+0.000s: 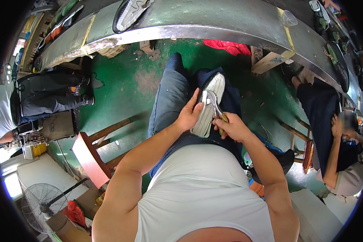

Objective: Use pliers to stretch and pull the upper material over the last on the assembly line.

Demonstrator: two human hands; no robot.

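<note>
A shoe [218, 85] lies bottom up on my lap, its pale, ribbed underside edged by a dark upper. Against its left side rests my left hand [189, 114], index finger stretched along the edge and thumb over the underside, gripping it. My right hand [234, 128] is wrapped round the handles of metal pliers [216, 103]. Their curved head is at the left edge of the underside, close to my left fingertips. How far the jaws are closed, and on what, I cannot make out.
A metal-topped bench [181, 17] runs across in front, bearing another upturned shoe [130, 17] and a clear cup [288, 18]. Red cloth [228, 46] lies beneath it. Wooden stools [90, 159] flank me. Another person [40, 94] stands left; one [343, 161] sits right. A fan [44, 206] is lower left.
</note>
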